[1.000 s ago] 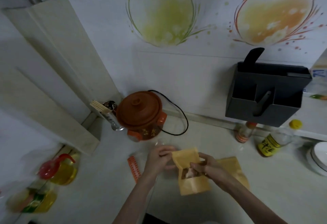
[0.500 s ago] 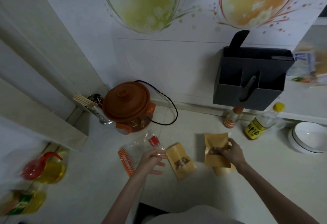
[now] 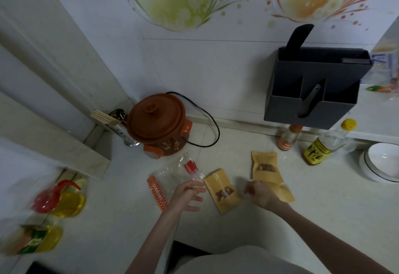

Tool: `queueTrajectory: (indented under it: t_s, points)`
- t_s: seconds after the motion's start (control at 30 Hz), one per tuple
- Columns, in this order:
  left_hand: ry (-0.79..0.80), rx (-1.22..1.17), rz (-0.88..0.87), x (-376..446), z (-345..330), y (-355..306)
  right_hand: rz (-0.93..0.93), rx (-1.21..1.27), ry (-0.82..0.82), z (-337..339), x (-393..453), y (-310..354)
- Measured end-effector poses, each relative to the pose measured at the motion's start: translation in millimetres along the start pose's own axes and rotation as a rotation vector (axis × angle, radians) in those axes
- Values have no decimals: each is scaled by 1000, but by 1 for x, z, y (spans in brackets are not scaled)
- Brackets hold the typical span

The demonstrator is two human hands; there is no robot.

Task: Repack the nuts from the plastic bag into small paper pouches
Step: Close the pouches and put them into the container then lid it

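Since half a second ago we see right hand [image 3: 260, 194] drop its pouch [image 3: 265, 167] onto surface [image 3: 323, 209]; blurred, fingers unclear. Left hand [image 3: 187, 196] open beside filled pouch [image 3: 222, 190]. Plastic bag [image 3: 170, 175] looks empty; repacking nearly done.

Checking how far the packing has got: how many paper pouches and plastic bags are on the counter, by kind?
Paper pouches: 3 (near left hand, farther back, flat under the right hand)
Clear plastic bags: 1
Total: 4
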State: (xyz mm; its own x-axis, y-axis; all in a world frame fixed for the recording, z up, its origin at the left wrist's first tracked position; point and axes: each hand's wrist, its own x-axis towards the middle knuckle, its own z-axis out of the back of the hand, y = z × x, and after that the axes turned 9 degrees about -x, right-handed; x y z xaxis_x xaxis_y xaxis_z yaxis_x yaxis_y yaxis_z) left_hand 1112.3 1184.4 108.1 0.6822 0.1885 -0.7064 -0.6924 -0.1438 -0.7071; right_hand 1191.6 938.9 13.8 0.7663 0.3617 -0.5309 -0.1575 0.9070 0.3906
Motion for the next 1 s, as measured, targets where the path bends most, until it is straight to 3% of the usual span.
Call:
queueTrajectory:
  t_s: [0.23,0.5,0.63,0.8,1.0]
  points:
    - [-51,-41,14,1,5,8,-20,-47,77,-3,43,51]
    - [-106,-99,29,-3,19,24,138,-330,93,-9,79,83]
    - [-144,-118,52,-1,23,27,89,-500,64,-13,84,87]
    - [-134,-100,47,6,23,26,49,-428,85,-13,81,81]
    - [-98,-38,-20,14,13,22,173,-307,175,8,73,67]
